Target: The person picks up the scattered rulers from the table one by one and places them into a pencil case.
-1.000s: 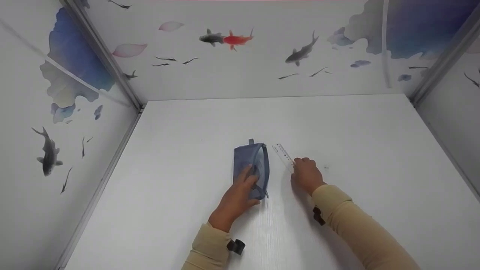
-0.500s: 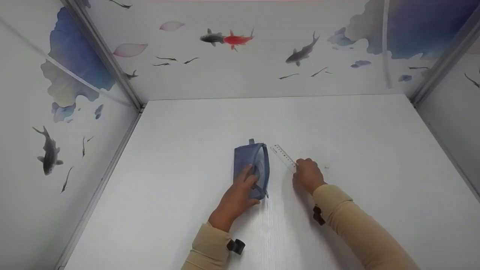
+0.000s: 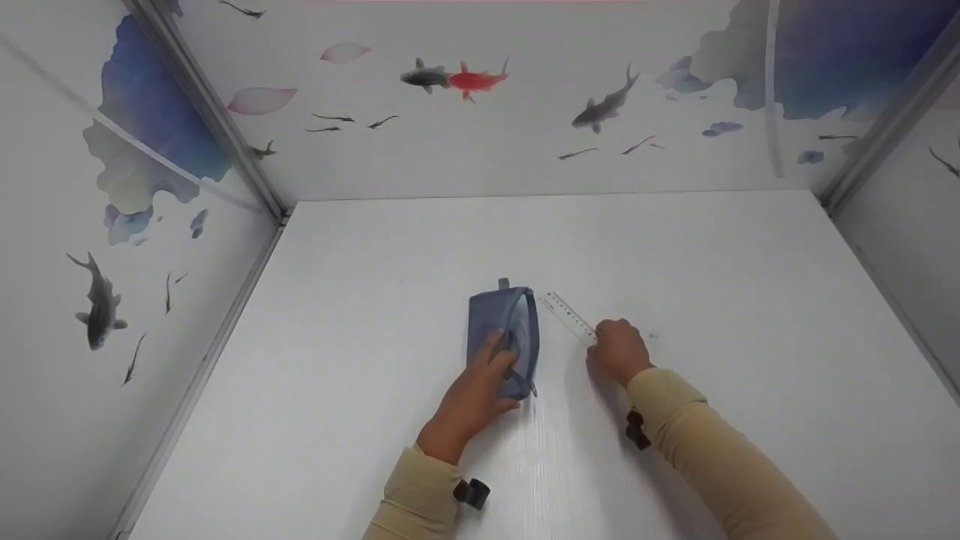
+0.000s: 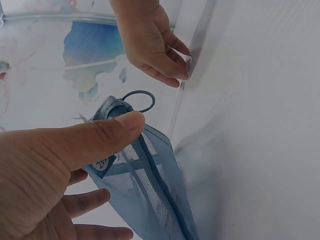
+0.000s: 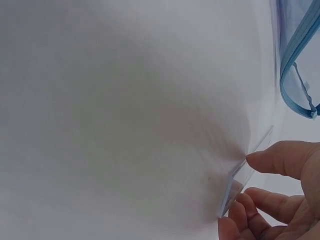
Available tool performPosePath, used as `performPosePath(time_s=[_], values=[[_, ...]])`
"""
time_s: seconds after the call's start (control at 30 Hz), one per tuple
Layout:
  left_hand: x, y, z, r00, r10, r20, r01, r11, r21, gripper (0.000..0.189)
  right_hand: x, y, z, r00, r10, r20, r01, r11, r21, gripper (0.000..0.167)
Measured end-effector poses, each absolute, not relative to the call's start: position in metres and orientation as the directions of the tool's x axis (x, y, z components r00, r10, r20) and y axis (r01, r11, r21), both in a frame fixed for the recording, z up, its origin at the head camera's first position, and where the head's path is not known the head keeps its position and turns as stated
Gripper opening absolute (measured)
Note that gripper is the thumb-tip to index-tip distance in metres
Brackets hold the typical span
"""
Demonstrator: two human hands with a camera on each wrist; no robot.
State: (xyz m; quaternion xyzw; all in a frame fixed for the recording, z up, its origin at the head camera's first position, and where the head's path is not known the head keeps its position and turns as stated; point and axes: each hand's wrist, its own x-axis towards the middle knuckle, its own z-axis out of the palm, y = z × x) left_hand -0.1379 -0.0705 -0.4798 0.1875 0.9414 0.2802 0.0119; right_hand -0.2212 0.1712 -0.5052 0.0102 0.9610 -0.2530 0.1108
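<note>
A blue mesh zip pouch lies on the white table with its zipped side open toward the right. My left hand holds its near end; in the left wrist view the thumb lies over the pouch near a blue loop, with some fingers spread behind. To the right, my right hand pinches the near end of a clear ruler between thumb and fingers. The ruler slants up-left, its far end close to the pouch but apart from it. The right wrist view shows the ruler's edge tilted against the table.
White panels with painted fish border the table at the back, left and right. A tiny faint mark or object lies right of my right hand, too small to identify. Black wrist mounts sit at both cuffs.
My right hand has shifted slightly right, and the ruler has turned so that its far end points further left. The left hand and pouch have stayed put.
</note>
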Motion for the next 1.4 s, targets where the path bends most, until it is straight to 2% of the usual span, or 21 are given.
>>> performPosePath(time_s=[0.73, 1.2, 1.4], values=[[-0.137, -0.069, -0.479, -0.936, 0.347, 0.063, 0.326, 0.783, 0.530, 0.063, -0.217, 0.175, -0.501, -0.968, -0.012, -0.252, 0.131, 0.829, -0.544, 0.042], [-0.138, -0.070, -0.482, -0.930, 0.361, 0.071, 0.338, 0.763, 0.551, 0.064, -0.216, 0.178, -0.505, -0.978, -0.012, -0.210, 0.110, 0.819, -0.563, 0.039], [-0.138, -0.071, -0.481, -0.928, 0.365, 0.077, 0.347, 0.766, 0.541, 0.063, -0.217, 0.181, -0.507, -0.974, -0.015, -0.225, 0.132, 0.773, -0.620, 0.037]])
